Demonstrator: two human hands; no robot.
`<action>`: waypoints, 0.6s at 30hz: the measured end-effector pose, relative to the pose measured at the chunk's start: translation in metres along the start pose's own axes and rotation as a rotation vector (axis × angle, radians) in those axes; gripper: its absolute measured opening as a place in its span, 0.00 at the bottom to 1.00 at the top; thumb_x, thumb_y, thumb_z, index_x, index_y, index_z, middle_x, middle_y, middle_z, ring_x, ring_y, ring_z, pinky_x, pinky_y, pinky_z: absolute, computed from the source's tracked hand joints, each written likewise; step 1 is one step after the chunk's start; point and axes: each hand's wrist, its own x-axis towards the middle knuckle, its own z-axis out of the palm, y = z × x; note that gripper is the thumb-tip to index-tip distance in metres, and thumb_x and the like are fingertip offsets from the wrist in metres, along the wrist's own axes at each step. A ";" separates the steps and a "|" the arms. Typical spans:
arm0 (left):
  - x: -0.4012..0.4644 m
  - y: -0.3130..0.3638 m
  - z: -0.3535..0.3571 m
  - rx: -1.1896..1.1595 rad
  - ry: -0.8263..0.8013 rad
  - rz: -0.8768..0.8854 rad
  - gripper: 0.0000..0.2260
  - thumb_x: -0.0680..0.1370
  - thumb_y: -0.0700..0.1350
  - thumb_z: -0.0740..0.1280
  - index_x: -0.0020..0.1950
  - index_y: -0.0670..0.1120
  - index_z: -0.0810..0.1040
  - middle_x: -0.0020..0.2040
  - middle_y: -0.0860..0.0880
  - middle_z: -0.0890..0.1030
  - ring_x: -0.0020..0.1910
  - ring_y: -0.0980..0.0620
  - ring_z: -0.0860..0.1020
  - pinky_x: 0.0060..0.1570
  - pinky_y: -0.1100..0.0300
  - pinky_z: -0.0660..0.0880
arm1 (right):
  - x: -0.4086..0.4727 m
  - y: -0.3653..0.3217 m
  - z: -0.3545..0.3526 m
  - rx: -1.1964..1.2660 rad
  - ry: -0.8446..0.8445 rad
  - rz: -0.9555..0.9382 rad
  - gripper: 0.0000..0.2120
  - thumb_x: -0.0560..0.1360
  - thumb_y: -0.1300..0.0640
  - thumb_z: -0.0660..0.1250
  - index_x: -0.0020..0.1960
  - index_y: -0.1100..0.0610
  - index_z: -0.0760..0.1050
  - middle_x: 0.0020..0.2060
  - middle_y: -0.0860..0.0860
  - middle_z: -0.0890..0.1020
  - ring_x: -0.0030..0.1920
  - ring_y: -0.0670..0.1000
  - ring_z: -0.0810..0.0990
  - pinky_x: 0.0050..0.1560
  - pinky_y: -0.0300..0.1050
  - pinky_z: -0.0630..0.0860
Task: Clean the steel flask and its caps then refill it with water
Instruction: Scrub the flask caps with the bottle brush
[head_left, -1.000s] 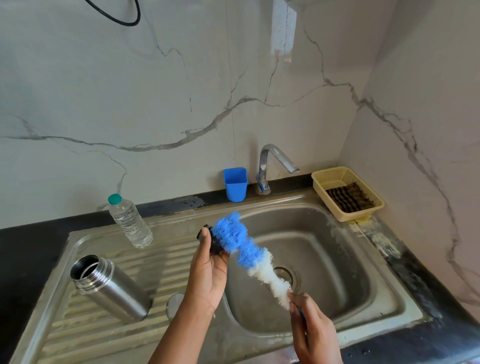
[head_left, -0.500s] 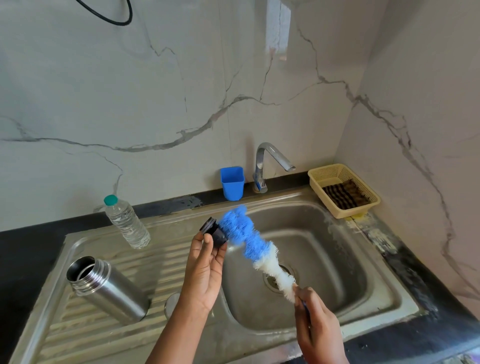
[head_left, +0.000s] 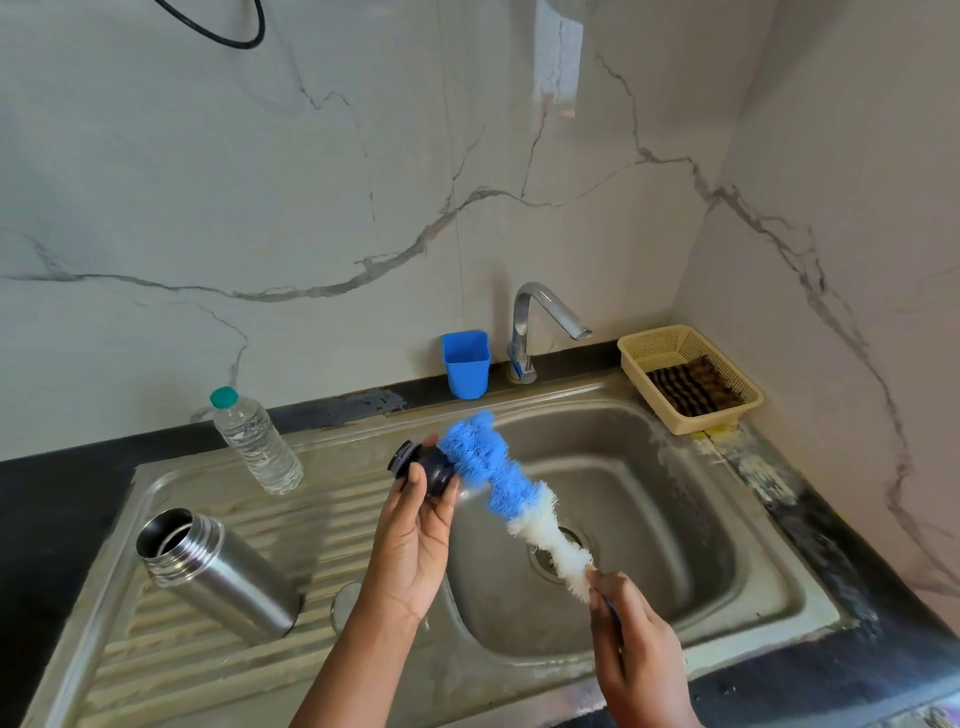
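The open steel flask (head_left: 218, 571) stands on the ribbed drainboard at the left, tilted in view, its mouth uncapped. My left hand (head_left: 410, 540) holds a dark flask cap (head_left: 423, 465) up over the sink's left edge. My right hand (head_left: 634, 649) grips the handle of a bottle brush (head_left: 498, 478) with blue and white bristles; its blue tip presses against the cap. A round steel cap (head_left: 345, 603) lies on the drainboard, partly hidden behind my left wrist.
A steel sink basin (head_left: 675, 519) with a drain lies below the brush. Behind it are a tap (head_left: 540, 317), a blue cup (head_left: 466, 364) and a yellow basket (head_left: 691, 379) holding a striped cloth. A plastic water bottle (head_left: 254, 441) stands on the drainboard's far side.
The cap has turned in my left hand, its ridged end now pointing left. The brush has shifted slightly against the cap. Flask and bottle have not moved.
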 end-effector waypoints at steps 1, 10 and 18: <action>0.000 0.001 0.001 -0.001 -0.021 -0.003 0.41 0.56 0.51 0.86 0.66 0.41 0.76 0.64 0.41 0.80 0.62 0.48 0.80 0.56 0.57 0.80 | -0.001 0.000 0.000 0.008 0.008 -0.001 0.13 0.76 0.61 0.63 0.55 0.45 0.73 0.44 0.35 0.74 0.31 0.41 0.69 0.34 0.29 0.68; 0.001 -0.007 0.001 -0.007 0.030 0.010 0.27 0.53 0.49 0.86 0.49 0.44 0.86 0.50 0.44 0.85 0.48 0.51 0.84 0.46 0.57 0.82 | -0.002 0.008 -0.004 0.042 -0.015 -0.028 0.15 0.76 0.63 0.64 0.55 0.44 0.72 0.45 0.34 0.75 0.33 0.40 0.71 0.37 0.31 0.70; 0.000 -0.005 0.004 0.006 -0.005 -0.028 0.34 0.59 0.54 0.84 0.61 0.42 0.82 0.57 0.43 0.83 0.54 0.49 0.82 0.56 0.53 0.81 | -0.006 0.007 -0.002 0.016 -0.035 -0.030 0.08 0.80 0.53 0.59 0.57 0.43 0.72 0.49 0.34 0.75 0.40 0.29 0.70 0.40 0.27 0.69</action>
